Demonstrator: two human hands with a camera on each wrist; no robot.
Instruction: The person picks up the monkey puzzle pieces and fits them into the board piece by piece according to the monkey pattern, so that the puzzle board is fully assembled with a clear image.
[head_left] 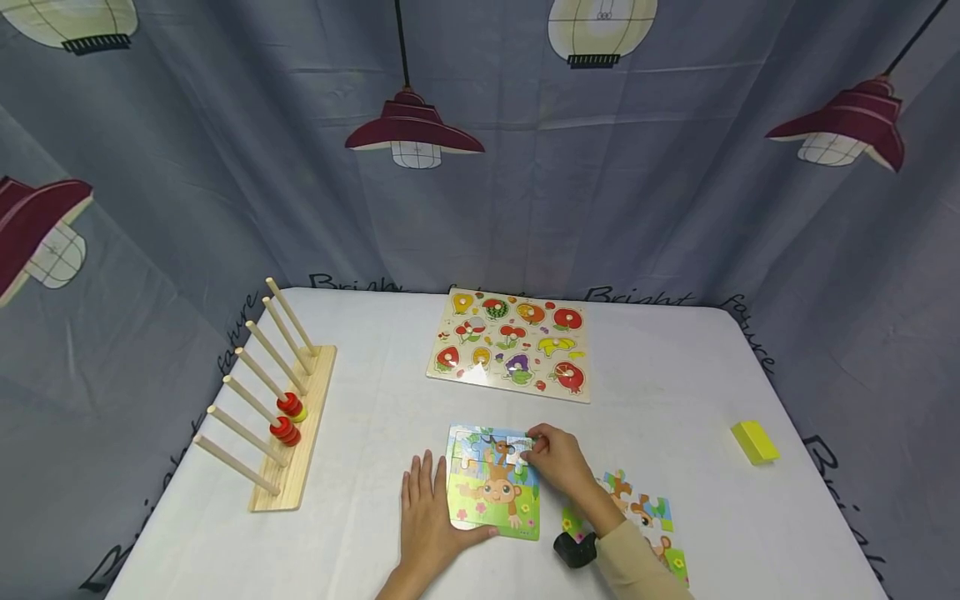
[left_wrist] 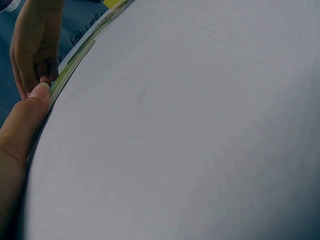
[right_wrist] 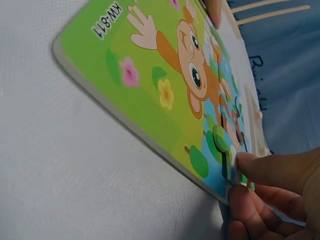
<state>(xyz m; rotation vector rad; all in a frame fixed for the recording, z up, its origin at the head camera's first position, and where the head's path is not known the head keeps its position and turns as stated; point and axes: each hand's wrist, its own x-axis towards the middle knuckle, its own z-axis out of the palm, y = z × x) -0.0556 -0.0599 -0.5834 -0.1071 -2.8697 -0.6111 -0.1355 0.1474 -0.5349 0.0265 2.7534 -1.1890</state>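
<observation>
A jigsaw puzzle board (head_left: 492,490) with a monkey picture lies flat at the front middle of the table. My left hand (head_left: 429,517) rests beside its left side, fingers extended, with the thumb along the bottom edge. At the board's upper right corner, my right hand (head_left: 558,458) pinches a puzzle piece (head_left: 516,458) between thumb and fingers. In the right wrist view that puzzle piece (right_wrist: 233,162) sits slightly raised over the board's picture, partly hidden by the thumb. The left wrist view shows mostly white tablecloth, with the left thumb (left_wrist: 37,100) at the board's edge.
More puzzle pieces (head_left: 651,518) lie right of the board, partly under the right forearm. Behind is a fruit puzzle board (head_left: 487,379). At left stands a wooden peg rack (head_left: 318,400) with red and yellow rings (head_left: 286,431). A yellow block (head_left: 755,442) sits far right.
</observation>
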